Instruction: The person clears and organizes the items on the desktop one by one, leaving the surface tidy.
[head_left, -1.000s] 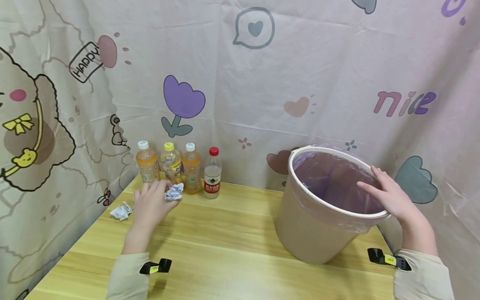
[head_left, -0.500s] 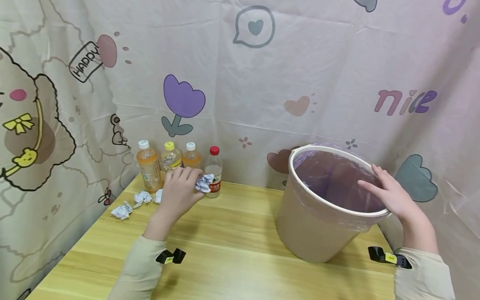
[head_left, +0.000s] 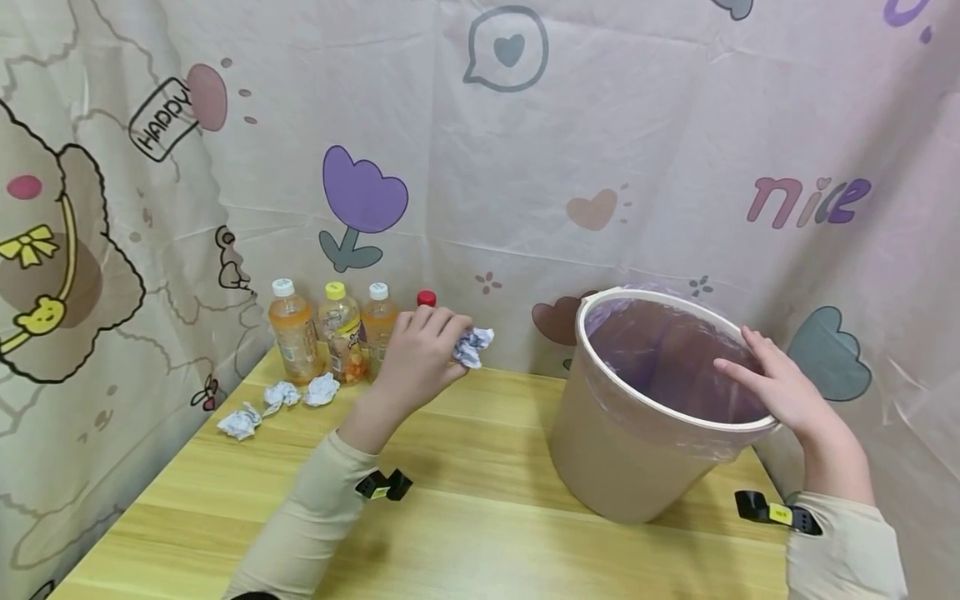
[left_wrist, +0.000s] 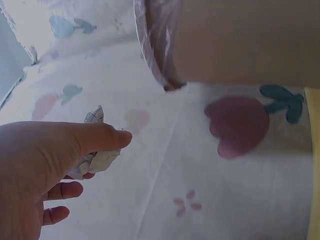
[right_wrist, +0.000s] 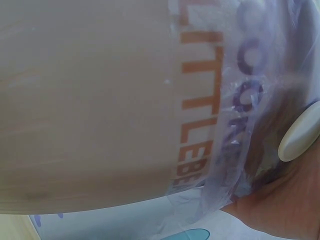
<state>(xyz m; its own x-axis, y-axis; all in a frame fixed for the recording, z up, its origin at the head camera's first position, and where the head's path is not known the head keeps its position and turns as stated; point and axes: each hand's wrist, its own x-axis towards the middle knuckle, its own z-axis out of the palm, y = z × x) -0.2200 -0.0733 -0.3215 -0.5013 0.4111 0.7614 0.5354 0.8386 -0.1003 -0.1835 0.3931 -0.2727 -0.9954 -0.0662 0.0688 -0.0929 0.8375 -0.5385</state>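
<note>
My left hand [head_left: 422, 354] pinches a crumpled ball of printed paper [head_left: 474, 347] between thumb and fingers, above the table in front of the bottles. In the left wrist view, the same paper ball [left_wrist: 102, 161] pokes out under the thumb, and the bin's outer wall [left_wrist: 250, 42] fills the upper right. My right hand [head_left: 795, 396] rests on the right rim of a beige waste bin [head_left: 622, 450], thumb stretched over the opening. A clear bag [right_wrist: 232, 100] lines the bin and folds over its edge. In the right wrist view, the heel of this hand lies against the rim.
Crumpled paper balls lie at the table's left: one near the edge [head_left: 240, 421], another paper ball [head_left: 281, 397] beside it, and a third paper ball [head_left: 321, 389]. Several bottles stand behind, including a yellow-capped bottle [head_left: 342, 333]; a red-capped bottle [head_left: 427, 297] is mostly hidden. A printed curtain [head_left: 487, 167] hangs behind.
My left hand has moved right and up with the paper ball, from beside the left bottles to in front of the red-capped one, uncovering two other paper balls. My right hand stays on the rim.
</note>
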